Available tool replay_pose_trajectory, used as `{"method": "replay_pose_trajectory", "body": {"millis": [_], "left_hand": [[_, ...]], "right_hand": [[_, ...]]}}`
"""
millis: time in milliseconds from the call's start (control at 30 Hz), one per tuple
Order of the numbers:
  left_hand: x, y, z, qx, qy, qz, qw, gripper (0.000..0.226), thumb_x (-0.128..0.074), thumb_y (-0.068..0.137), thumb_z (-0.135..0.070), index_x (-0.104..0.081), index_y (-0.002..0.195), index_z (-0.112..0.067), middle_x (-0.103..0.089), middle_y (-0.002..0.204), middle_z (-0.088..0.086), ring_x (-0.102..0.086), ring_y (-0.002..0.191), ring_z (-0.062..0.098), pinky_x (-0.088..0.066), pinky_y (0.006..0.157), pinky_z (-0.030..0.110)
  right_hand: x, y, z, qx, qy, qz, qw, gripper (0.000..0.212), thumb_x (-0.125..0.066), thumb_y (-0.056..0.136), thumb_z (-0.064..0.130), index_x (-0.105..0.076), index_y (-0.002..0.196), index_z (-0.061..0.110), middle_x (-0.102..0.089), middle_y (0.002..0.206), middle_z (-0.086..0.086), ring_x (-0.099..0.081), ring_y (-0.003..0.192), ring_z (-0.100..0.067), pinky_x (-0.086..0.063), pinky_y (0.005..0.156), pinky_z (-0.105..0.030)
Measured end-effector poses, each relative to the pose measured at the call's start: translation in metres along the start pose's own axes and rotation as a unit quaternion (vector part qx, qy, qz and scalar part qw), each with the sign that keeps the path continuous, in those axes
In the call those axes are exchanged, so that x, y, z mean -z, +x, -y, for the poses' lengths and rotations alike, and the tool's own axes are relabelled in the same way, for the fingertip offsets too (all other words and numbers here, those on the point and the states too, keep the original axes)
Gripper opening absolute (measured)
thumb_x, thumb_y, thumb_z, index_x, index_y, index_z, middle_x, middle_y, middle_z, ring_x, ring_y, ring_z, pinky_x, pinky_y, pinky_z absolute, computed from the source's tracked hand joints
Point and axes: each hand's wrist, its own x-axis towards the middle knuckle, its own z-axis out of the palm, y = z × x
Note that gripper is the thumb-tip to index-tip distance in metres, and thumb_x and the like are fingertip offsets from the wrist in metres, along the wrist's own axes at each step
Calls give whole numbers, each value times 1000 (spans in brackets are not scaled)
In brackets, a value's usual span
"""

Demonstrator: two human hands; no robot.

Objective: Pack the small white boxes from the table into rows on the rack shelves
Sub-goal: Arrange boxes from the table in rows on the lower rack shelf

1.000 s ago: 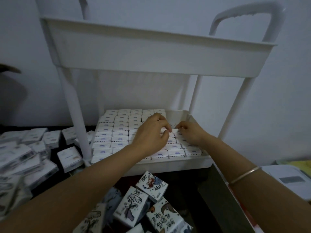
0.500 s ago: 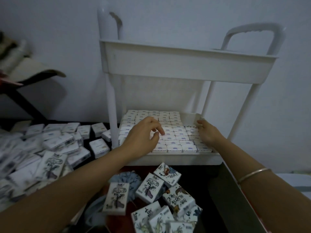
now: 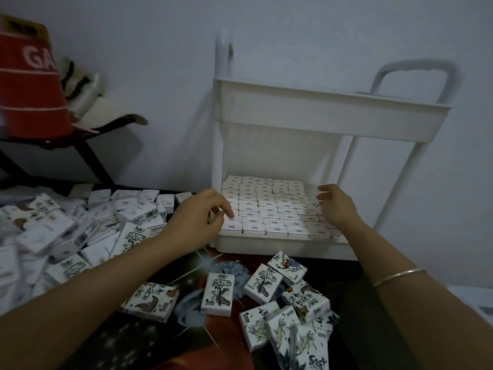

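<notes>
The rack [image 3: 320, 116] stood on the tabletop [image 3: 128, 343] towards its far right corner, against the wall. Its lower shelf [image 3: 280, 243] carried small white boxes [image 3: 266, 206] packed in tight rows from the back wall to the front rim, covering nearly the whole shelf. What lay inside the upper shelf [image 3: 333, 121] could not be seen.

The left hand [image 3: 198, 217] hovered at the front left corner of the lower shelf, partly in front of the rack's left post. Its fingers [image 3: 226, 209] were loosely curled, thumb close to the forefinger, and held nothing. The right hand [image 3: 337, 206] hung over the right end of the rows, its fingers [image 3: 324, 188] relaxed and slightly spread, also with nothing in them. Whether either hand touched the boxes beneath could not be told. A thin bangle [image 3: 400, 275] circled the right forearm.

Loose boxes [image 3: 80, 231] lay in a jumbled heap along the tabletop's left edge, reaching back to the rack's left post. More boxes [image 3: 217, 293], printed with ink drawings, were scattered near the front edge, between the forearms.

Beyond the tabletop's far left corner, a red container [image 3: 29, 84] sat on a dark stand [image 3: 88, 156].
</notes>
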Motion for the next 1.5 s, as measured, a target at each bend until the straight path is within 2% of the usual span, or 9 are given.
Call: {"method": "replay_pose_trajectory", "body": {"millis": [167, 333, 533, 667, 867, 933, 1100, 1267, 1500], "left_hand": [[-22, 9, -17, -7, -17, 17, 1000, 25, -55, 91, -12, -69, 86, -32, -61, 99, -14, -57, 85, -1, -52, 82, 33], [-68, 44, -52, -32, -46, 42, 998, 24, -53, 91, -12, -69, 90, -29, -62, 99, -11, -58, 85, 2, -51, 82, 35], [-130, 98, -75, -62, 6, 112, 992, 31, -46, 95, -15, -61, 122, -21, -57, 128, 0, -48, 119, 16, -41, 100, 33], [-161, 120, -73, -80, 95, 155, 980, 48, -43, 90, -4, -50, 136, -17, -49, 135, 3, -37, 124, 23, -32, 104, 32], [-183, 126, -63, -103, 101, 187, 972, 63, -44, 88, -6, -34, 148, -22, -35, 149, -1, -22, 135, 19, -15, 110, 30], [-184, 126, -59, -105, 106, 189, 971, 64, -43, 89, -7, -31, 150, -24, -30, 153, -2, -16, 139, 18, -12, 114, 32], [-184, 124, -57, -103, 113, 181, 971, 62, -42, 92, -9, -32, 150, -27, -18, 158, 1, -6, 144, 20, -12, 118, 36], [-182, 121, -59, -89, 55, 125, 987, 57, -45, 87, -3, -45, 141, -23, -27, 154, 2, -16, 141, 18, -24, 115, 40], [-169, 118, -57, 20, -99, -63, 993, 45, -38, 81, 13, -62, 106, -16, -56, 119, 0, -48, 116, 15, -38, 97, 23]], "right_hand": [[22, 18, -22, -44, -8, -34, 998, 38, -47, 92, 4, -53, 129, 11, -62, 125, -8, -56, 113, -28, -48, 93, -41], [28, 44, -37, -16, -131, 40, 990, 39, -43, 95, 7, -58, 131, 12, -56, 136, -9, -51, 123, -29, -42, 103, -37], [29, 82, -33, 43, -326, 191, 925, 41, -48, 98, 13, -52, 138, 17, -50, 142, -4, -49, 127, -22, -38, 104, -27], [26, 90, -28, 62, -347, 276, 894, 47, -62, 91, 15, -53, 137, 18, -59, 132, -2, -54, 120, -18, -42, 103, -26], [23, 92, -41, 95, -376, 304, 870, 37, -54, 94, 15, -61, 130, 20, -60, 132, -1, -54, 119, -18, -42, 100, -25], [21, 91, -47, 103, -376, 267, 882, 36, -48, 97, 14, -59, 131, 19, -57, 133, -3, -53, 118, -21, -43, 99, -27], [25, 87, -57, 91, -201, 117, 968, 43, -44, 95, 4, -43, 136, 15, -58, 124, -12, -56, 106, -26, -43, 82, -27], [19, 71, -60, 64, -131, 179, 973, 45, -38, 90, -7, -54, 128, 13, -53, 130, -10, -55, 110, -24, -48, 82, -28], [10, 59, -61, 61, -117, 195, 972, 47, -32, 94, -4, -54, 131, 14, -46, 139, -9, -46, 124, -24, -35, 91, -20]]}}
